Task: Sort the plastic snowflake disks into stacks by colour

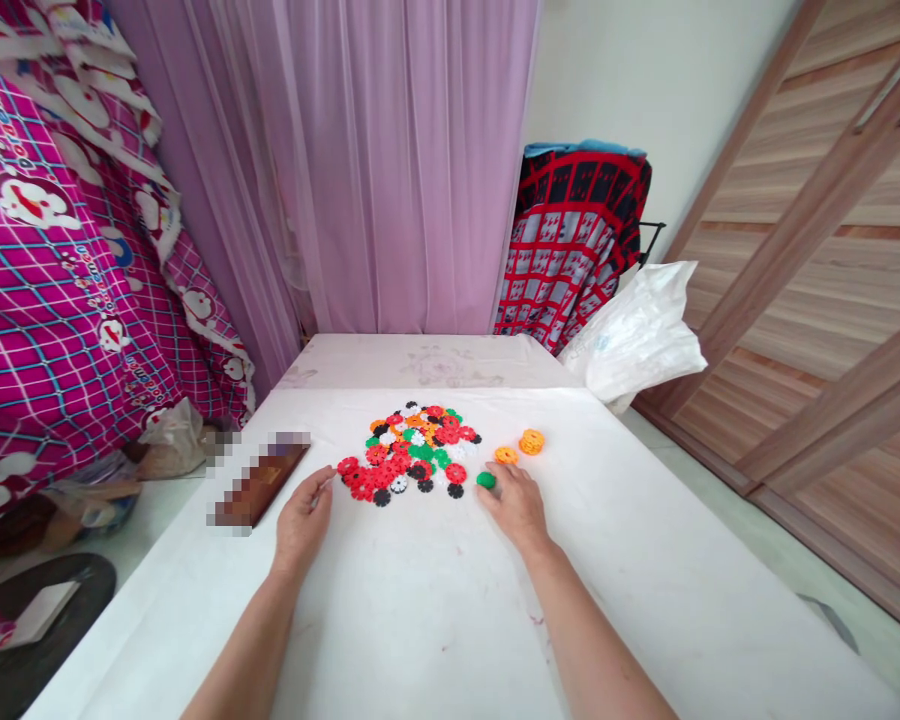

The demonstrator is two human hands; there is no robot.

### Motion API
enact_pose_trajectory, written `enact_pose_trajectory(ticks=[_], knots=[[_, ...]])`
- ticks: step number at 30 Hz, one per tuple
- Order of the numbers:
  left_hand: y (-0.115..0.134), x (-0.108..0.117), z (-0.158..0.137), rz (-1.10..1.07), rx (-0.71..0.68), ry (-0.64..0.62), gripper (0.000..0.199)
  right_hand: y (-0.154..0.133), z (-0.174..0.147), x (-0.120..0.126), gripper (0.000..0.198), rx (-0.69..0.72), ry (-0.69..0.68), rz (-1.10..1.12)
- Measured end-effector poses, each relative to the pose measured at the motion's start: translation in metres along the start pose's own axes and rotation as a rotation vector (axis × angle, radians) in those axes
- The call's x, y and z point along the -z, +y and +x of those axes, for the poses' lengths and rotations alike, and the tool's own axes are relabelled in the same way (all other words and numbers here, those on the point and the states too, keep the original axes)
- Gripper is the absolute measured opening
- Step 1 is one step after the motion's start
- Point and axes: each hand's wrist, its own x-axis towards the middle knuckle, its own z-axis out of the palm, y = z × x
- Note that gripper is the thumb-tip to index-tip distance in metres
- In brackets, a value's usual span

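A pile of plastic snowflake discs (pixel 397 455) in red, green, orange, white and black lies on the white-covered table. My left hand (pixel 304 520) rests at the pile's left edge, its thumb and fingers drawn together beside the red discs. Whatever may be between those fingertips is too small to make out. To the right of the pile, my right hand (pixel 517 500) has its fingers around green discs (pixel 486 480). Just beyond that hand lie orange discs (pixel 505 455), and a small stack of orange discs (pixel 532 442) sits a little farther right.
A brown flat object (pixel 266 485), partly pixelated, lies on the table (pixel 420 620) at left. A white plastic bag (pixel 637 325) stands by the far right corner. Purple curtains (pixel 412 170) hang behind; a wooden wardrobe (pixel 810 270) is at right, a black stool (pixel 82 590) at lower left.
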Motion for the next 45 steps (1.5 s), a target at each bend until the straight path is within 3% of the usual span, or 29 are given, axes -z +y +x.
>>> enact_pose_trajectory(ticks=[8,12,15,17,21,25,29,32,35,40,45], knots=[[-0.003,-0.002,0.003,0.090,-0.048,0.024,0.033,-0.004,0.004,-0.004,0.020,-0.001,-0.007,-0.007],[-0.003,-0.001,0.003,0.120,-0.115,-0.024,0.035,-0.001,0.003,-0.009,0.021,0.009,0.042,0.004],[0.008,-0.009,-0.003,0.147,-0.232,-0.115,0.035,-0.006,0.001,-0.009,0.024,0.060,0.144,0.035],[0.021,-0.022,-0.008,0.285,-0.429,-0.255,0.039,-0.017,0.000,-0.007,0.025,0.150,0.183,0.057],[0.051,-0.058,-0.016,0.479,-0.672,-0.520,0.051,-0.045,-0.006,-0.004,0.025,0.294,0.111,0.031],[0.058,-0.067,-0.015,0.552,-0.644,-0.569,0.055,-0.060,-0.016,-0.004,0.019,0.379,0.019,0.047],[0.044,-0.046,-0.016,0.527,-0.655,-0.539,0.045,-0.059,-0.017,-0.004,0.018,0.491,0.013,0.150],[0.040,-0.035,-0.020,0.500,-0.669,-0.482,0.037,-0.056,-0.010,-0.007,0.024,0.428,0.096,0.174],[0.047,-0.042,-0.019,0.493,-0.701,-0.451,0.040,-0.058,-0.004,-0.011,0.024,0.357,0.125,0.126],[0.060,-0.063,-0.008,0.503,-0.736,-0.548,0.046,-0.063,-0.008,-0.011,0.020,0.446,0.033,0.197],[0.054,-0.048,-0.012,0.485,-0.752,-0.567,0.041,-0.049,0.000,-0.003,0.019,0.324,0.073,0.152]])
